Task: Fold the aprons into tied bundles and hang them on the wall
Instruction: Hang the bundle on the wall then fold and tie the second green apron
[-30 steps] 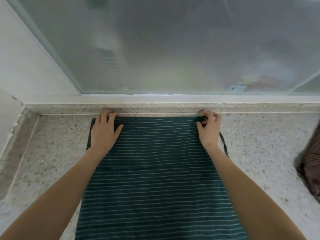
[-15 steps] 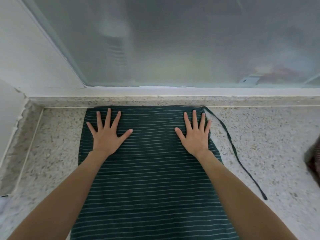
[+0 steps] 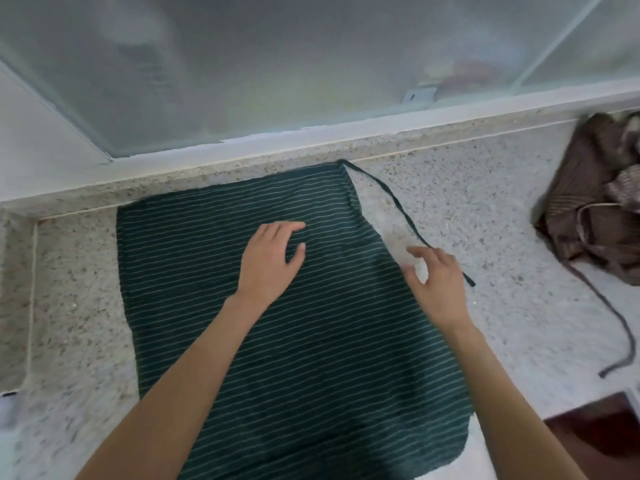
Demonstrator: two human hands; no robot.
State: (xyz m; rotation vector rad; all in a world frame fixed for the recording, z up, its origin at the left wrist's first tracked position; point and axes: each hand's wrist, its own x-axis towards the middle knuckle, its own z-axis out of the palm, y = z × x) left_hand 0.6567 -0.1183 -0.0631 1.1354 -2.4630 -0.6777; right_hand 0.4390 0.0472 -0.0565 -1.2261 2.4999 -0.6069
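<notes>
Green striped apron (image 3: 284, 306) is lying flat on the counter (image 3: 485, 209). Left hand (image 3: 268, 261) is resting on it, fingers relaxed; right hand (image 3: 438, 282), loosely spread, is perhaps touching its strap (image 3: 394, 202).

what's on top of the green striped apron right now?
Only the left hand, fingers relaxed on the green striped apron. The right hand is at its right edge by the tie strap. Anything under the cloth is covered.

Dark green apron (image 3: 284, 341) (thin pale stripes); brown striped apron (image 3: 585, 216); speckled counter (image 3: 485, 209).
</notes>
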